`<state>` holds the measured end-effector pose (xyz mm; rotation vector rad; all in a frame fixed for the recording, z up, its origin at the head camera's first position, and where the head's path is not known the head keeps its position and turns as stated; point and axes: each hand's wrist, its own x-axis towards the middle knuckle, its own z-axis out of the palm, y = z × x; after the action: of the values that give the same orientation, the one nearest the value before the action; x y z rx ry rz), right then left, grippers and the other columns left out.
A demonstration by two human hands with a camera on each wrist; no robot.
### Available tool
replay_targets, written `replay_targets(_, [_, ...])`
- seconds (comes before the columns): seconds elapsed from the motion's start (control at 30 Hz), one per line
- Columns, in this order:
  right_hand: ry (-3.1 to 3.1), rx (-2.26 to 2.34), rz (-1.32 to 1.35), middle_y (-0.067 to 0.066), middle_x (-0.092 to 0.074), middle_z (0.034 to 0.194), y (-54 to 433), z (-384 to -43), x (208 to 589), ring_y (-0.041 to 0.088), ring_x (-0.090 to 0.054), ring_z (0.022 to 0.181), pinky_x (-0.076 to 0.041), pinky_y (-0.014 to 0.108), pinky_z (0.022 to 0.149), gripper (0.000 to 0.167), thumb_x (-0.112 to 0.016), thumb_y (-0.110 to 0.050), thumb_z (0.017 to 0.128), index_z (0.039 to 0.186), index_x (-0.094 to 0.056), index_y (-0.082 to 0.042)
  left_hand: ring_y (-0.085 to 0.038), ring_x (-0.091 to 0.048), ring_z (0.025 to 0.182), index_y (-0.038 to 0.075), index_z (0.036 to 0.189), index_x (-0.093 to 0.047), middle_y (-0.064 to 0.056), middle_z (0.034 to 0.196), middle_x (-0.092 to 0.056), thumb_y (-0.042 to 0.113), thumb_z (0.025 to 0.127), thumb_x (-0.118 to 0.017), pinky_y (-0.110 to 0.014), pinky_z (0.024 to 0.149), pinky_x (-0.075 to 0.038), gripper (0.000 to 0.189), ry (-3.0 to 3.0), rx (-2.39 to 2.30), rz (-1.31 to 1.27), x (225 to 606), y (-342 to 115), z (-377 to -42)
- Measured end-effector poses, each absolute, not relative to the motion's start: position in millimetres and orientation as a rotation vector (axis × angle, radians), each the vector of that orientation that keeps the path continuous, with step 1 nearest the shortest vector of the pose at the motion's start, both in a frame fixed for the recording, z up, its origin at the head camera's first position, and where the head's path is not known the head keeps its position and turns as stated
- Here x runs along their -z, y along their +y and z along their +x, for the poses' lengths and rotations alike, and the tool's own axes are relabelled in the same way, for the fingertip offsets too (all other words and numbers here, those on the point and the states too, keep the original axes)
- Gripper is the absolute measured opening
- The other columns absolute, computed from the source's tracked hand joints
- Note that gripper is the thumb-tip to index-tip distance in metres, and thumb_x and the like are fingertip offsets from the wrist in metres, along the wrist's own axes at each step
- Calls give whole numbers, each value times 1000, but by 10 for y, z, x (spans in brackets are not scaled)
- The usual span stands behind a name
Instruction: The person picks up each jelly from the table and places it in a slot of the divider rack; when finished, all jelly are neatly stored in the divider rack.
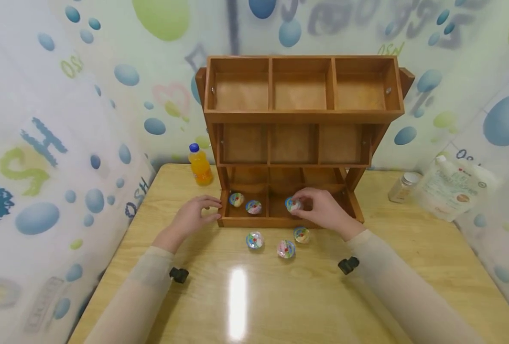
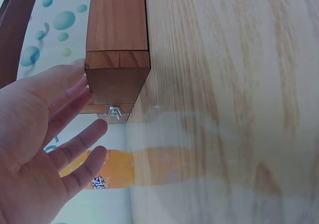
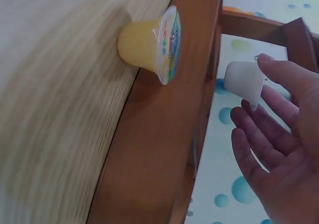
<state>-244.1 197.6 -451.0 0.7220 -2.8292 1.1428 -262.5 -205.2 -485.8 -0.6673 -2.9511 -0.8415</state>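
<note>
In the head view my right hand [image 1: 320,208] holds a small jelly cup [image 1: 293,204] above the middle compartment of the shelf's bottom tray. The right wrist view shows that cup's white body [image 3: 243,79] pinched between thumb and fingers. My left hand [image 1: 192,217] is at the left end of the wooden shelf [image 1: 303,116], its fingers extended and loosely bent. Thumb and fingertips meet the tray's corner [image 2: 117,59] in the left wrist view. Two jelly cups, one [image 1: 237,199] and another [image 1: 254,207], lie in the bottom left compartment.
On the table [image 1: 194,296] before the shelf stand three jelly cups: one [image 1: 254,240], a second [image 1: 286,249] and a yellow one [image 1: 301,234]. An orange drink bottle [image 1: 200,166] is left of the shelf. To the right are a lidded jar [image 1: 405,187] and a white pouch [image 1: 449,188].
</note>
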Motion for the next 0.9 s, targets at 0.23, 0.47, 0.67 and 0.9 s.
replay_targets(0.23, [-2896, -1122, 679, 5, -75, 106, 1782, -2796, 4678, 21, -69, 97, -59, 39, 85, 31, -84, -25, 89, 114, -75, -10, -31, -67, 116, 12, 127, -74, -7, 142, -64, 31, 98, -73, -52, 101, -55, 34, -2975, 843, -666, 4850, -2063, -2612])
replay_targets(0.47, [-2939, -1051, 654, 8, -75, 108, 1630, -3012, 4786, 24, -69, 100, -58, 43, 90, 32, -83, -26, 90, 115, -74, -8, -30, -67, 115, 13, 126, -74, -6, 141, -65, 32, 97, -74, -51, 99, -56, 34, -2972, 830, -657, 4851, -2057, -2625])
replay_targets(0.67, [-2959, -1090, 619, 9, -75, 106, 1593, -3124, 4860, 25, -69, 99, -58, 45, 92, 30, -81, -25, 91, 115, -74, -7, -30, -67, 115, 13, 127, -74, -6, 141, -64, 31, 98, -74, -51, 99, -56, 34, -2967, 829, -663, 4834, -2061, -2626])
replay_targets(0.9, [-2964, -1057, 616, 6, -75, 103, 1577, -3180, 4932, 23, -69, 97, -58, 43, 90, 29, -82, -28, 91, 113, -75, -11, -30, -68, 113, 12, 126, -74, -7, 141, -65, 30, 97, -74, -50, 98, -57, 34, -2959, 824, -667, 4835, -2065, -2636])
